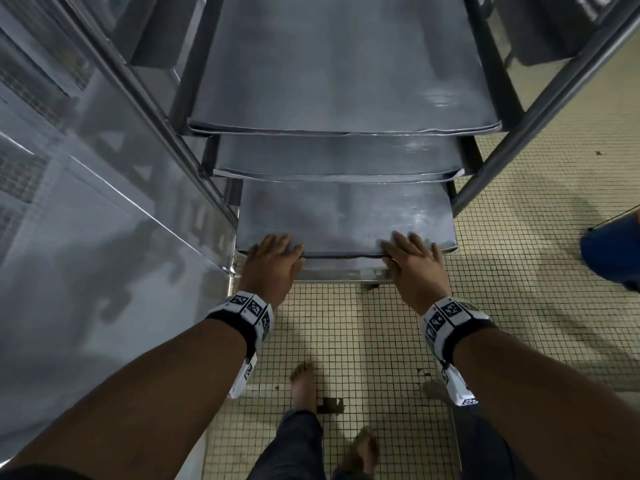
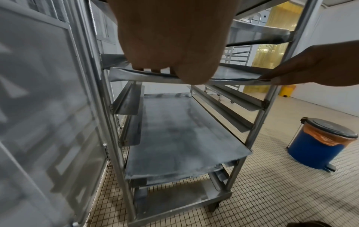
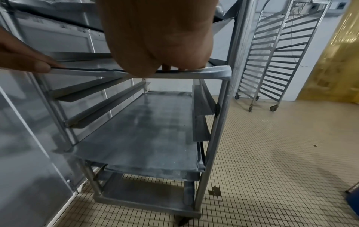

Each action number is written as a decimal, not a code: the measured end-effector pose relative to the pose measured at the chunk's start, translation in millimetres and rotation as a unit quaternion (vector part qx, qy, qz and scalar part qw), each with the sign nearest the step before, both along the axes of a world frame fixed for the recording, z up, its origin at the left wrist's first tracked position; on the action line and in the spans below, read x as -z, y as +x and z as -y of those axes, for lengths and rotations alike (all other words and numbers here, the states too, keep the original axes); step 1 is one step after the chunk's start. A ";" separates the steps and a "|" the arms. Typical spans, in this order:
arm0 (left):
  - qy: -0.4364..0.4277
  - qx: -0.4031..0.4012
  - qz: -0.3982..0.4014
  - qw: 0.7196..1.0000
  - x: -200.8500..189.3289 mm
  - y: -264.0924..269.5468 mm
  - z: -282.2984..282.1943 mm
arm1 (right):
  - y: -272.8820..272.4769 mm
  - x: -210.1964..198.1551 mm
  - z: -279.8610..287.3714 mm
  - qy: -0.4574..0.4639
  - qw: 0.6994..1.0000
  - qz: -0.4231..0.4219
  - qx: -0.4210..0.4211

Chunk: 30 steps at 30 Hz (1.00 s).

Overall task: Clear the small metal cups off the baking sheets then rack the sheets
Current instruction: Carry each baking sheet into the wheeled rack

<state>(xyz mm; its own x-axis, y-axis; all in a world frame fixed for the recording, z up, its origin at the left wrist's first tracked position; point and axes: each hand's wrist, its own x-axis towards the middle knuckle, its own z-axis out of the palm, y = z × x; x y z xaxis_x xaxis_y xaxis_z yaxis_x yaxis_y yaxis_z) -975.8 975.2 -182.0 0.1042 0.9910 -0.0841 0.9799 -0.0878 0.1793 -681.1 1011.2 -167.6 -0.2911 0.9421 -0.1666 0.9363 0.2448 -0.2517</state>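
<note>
A bare grey baking sheet (image 1: 346,216) sticks partway out of the steel rack (image 1: 540,109), level on its side rails. My left hand (image 1: 277,251) holds its front edge near the left corner, fingers flat on top and thumb under the rim. My right hand (image 1: 408,251) holds the same edge near the right corner in the same pinch. The wrist views show the sheet's rim (image 2: 233,76) (image 3: 194,74) between fingers and thumb. Two more sheets (image 1: 339,81) (image 1: 339,157) sit in slots above, and another sheet (image 2: 174,130) lies lower down. No metal cups are in view.
A steel wall panel (image 1: 86,220) runs close along the rack's left side. A blue lidded bin (image 2: 320,145) stands on the tiled floor to the right. Farther right stand an empty wheeled rack (image 3: 276,53) and a yellow strip curtain (image 3: 340,61). My bare feet (image 1: 304,382) stand just before the rack.
</note>
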 end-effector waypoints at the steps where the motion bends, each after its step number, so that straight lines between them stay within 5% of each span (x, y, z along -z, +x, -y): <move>1: 0.004 0.001 0.001 1.000 1.2 -1.8 -9.8 | -2.0 0.9 -9.7 -0.001 1.000 -0.001 0.004; 12: 0.012 -0.020 0.013 1.000 4.4 -21.9 -97.6 | -24.7 2.0 -92.9 0.012 1.000 -0.009 0.022; 20: -0.002 -0.028 -0.003 1.000 4.0 -30.7 -48.8 | -5.8 -2.6 -53.0 -0.029 0.998 -0.016 0.044; 22: -0.029 -0.043 -0.007 0.999 -14.0 -39.8 -36.5 | 7.2 -18.8 -39.3 -0.033 0.996 -0.011 0.084; 26: -0.008 -0.166 0.039 0.985 -67.0 -70.7 -20.1 | 36.3 -87.2 -28.3 -0.011 0.962 -0.134 0.239; 30: 0.102 -0.304 0.147 0.936 -149.8 -92.6 -21.5 | 72.8 -166.9 -42.0 0.064 0.921 -0.192 0.332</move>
